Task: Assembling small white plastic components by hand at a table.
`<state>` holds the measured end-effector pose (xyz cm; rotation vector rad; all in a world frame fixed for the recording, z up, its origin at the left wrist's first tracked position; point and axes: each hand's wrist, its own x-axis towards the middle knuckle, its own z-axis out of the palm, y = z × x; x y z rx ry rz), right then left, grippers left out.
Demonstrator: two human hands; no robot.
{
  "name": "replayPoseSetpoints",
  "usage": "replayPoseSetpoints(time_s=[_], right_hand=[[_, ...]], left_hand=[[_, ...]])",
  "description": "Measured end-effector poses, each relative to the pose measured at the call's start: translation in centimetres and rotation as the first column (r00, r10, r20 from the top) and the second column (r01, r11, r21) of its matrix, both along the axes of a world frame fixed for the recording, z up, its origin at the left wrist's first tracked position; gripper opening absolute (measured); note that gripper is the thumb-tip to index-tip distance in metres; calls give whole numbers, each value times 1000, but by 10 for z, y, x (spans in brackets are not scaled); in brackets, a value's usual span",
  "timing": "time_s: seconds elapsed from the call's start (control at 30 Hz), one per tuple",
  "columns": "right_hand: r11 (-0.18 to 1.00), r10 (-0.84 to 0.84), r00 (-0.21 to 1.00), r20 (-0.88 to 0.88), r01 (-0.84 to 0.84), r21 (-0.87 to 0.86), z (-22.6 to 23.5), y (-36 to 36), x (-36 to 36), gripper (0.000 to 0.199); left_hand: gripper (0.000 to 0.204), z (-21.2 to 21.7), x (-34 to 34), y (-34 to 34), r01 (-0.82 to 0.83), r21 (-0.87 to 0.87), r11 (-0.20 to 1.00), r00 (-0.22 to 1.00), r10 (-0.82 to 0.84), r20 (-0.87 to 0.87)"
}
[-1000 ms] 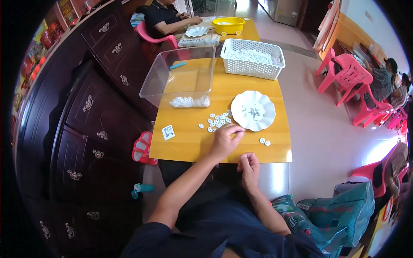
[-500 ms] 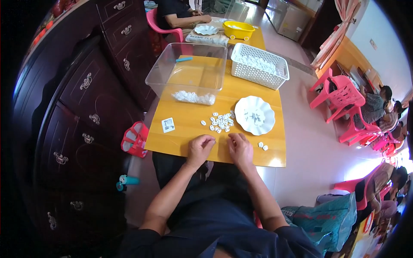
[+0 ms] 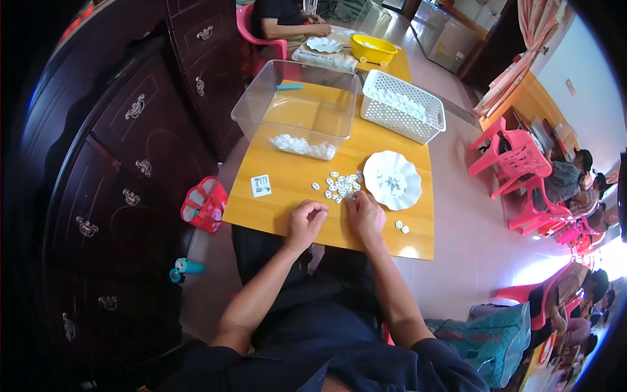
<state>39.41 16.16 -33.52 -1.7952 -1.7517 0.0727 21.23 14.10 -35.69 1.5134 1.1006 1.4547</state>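
- A seated person works at a yellow table (image 3: pixel 287 202), both forearms coming up from the lower edge of the view.
- The left hand (image 3: pixel 305 221) rests on the tabletop with fingers curled into a loose fist; whether anything sits inside it cannot be told.
- The right hand (image 3: pixel 365 215) lies palm-down just beside the left, fingers bent over the table; what, if anything, is pinched under them is hidden.
- Directly beyond the fingertips of both hands sits a loose cluster of small white pieces (image 3: pixel 341 185), almost touching the right hand.
- Two stray white pieces (image 3: pixel 401 227) lie just to the right of the right hand.
- Up and to the right of that hand stands a white scalloped plate (image 3: pixel 392 180) with a few small dark bits on it.
- To the left of the left hand, apart from it, lies a small white card (image 3: pixel 260 185).
- Farther out, a clear plastic bin (image 3: pixel 297 104) holds a heap of white pieces at its near wall and a blue object at its far end.
- To the bin's right stands a white perforated basket (image 3: pixel 403 106) with white pieces inside.
- Beyond, another person sits on a pink chair at a second table with a yellow bowl (image 3: pixel 373 49).
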Motion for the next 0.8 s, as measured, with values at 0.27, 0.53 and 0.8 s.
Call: replayPoseSetpoints(time_s=[0.27, 0.53, 0.8], right_hand=[[996, 38, 999, -31, -35, 87, 0, -8, 1, 17], [973, 73, 544, -836, -221, -59, -3, -49, 6, 11], [953, -11, 117, -993, -299, -46, 5, -77, 1, 13]], left_hand=[[5, -1, 1, 0, 15, -54, 998, 1000, -14, 13], [7, 16, 10, -6, 90, -171, 981, 993, -75, 90], [11, 31, 28, -21, 227, -205, 952, 967, -195, 165]])
